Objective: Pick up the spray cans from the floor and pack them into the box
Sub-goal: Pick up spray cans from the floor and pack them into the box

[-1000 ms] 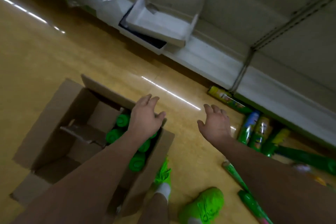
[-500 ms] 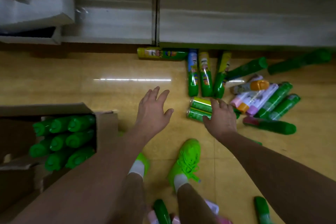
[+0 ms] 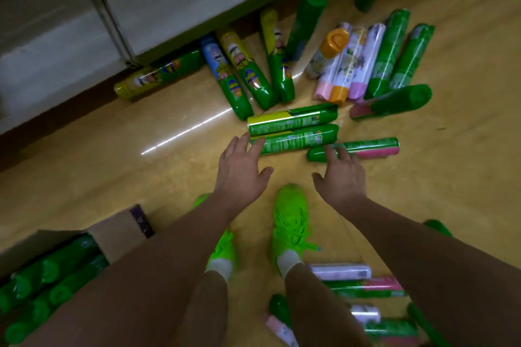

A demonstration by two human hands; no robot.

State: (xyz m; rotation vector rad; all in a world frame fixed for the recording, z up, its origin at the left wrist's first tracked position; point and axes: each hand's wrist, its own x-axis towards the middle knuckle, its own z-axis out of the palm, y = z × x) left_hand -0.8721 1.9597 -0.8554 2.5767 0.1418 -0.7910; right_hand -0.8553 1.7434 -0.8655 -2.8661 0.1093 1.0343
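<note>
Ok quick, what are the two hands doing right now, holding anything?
Left hand: open, fingers spread, fingertips at the end of a green spray can, holding nothing.
Right hand: open, fingertips by a green and pink spray can, holding nothing.

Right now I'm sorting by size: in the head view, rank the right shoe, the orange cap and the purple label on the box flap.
1. Right shoe, clearly largest.
2. Orange cap.
3. Purple label, smallest, though only slightly under the cap, and nearer the camera, so this order is unsure.

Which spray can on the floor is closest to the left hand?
The nearer green-and-yellow can of the side-by-side pair: the left hand has fingertips at its end. The other cans lie farther off.
</note>
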